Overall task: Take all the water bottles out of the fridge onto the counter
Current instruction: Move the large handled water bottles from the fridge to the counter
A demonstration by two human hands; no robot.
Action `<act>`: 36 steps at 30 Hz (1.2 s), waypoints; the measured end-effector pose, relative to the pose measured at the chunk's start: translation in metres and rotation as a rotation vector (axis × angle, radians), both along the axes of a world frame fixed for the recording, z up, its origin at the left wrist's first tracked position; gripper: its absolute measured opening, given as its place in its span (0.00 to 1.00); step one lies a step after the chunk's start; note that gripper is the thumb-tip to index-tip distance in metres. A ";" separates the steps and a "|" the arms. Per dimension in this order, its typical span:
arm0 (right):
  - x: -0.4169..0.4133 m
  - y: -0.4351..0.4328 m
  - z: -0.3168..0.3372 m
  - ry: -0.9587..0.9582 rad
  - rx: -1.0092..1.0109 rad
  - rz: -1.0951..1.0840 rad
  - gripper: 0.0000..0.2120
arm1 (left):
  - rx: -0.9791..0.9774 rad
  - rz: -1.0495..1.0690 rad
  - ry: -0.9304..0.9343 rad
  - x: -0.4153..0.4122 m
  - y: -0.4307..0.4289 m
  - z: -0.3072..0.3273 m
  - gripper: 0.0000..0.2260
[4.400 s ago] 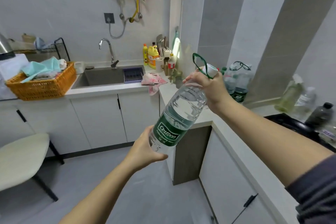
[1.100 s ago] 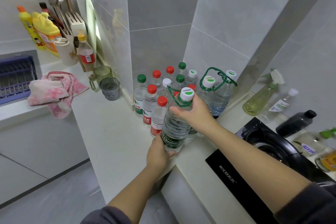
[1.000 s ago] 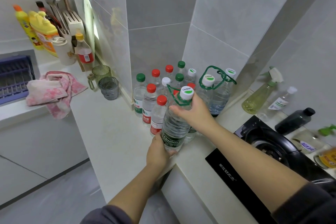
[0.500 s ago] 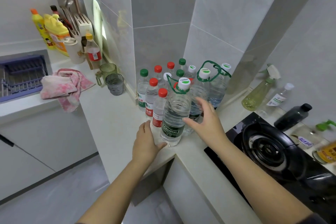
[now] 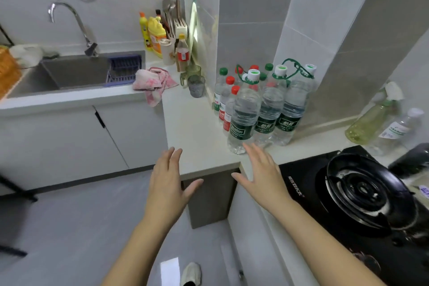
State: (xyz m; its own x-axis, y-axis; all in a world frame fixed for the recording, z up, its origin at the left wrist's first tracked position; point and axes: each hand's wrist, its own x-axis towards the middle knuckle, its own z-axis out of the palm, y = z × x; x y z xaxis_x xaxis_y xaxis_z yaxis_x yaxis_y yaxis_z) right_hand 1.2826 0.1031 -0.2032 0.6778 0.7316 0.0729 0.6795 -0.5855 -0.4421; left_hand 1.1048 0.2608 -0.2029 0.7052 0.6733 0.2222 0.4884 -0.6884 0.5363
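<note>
Bottle: standing upright on bench, among other bottles.
Right hand: hovering released, fingertips just beside it.
Left hand: hovering released, farther left.

Large water bottles at 2 o'clock hide most of the small capped bottles behind them, so their count is unclear. The orange basket at 9 o'clock and a shoe at 6 o'clock are cut off by the view's edge; the spray bottle at 3 o'clock is blurred
</note>
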 end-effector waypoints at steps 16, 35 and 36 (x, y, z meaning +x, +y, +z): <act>-0.160 0.045 0.015 0.010 -0.013 0.555 0.38 | 0.032 0.482 0.060 -0.200 -0.067 0.005 0.36; -0.530 0.033 0.013 -0.045 -0.040 1.049 0.36 | -0.005 0.935 0.055 -0.565 -0.178 0.004 0.33; -0.551 0.030 0.015 -0.047 -0.029 1.069 0.36 | -0.001 0.950 0.053 -0.584 -0.186 0.005 0.33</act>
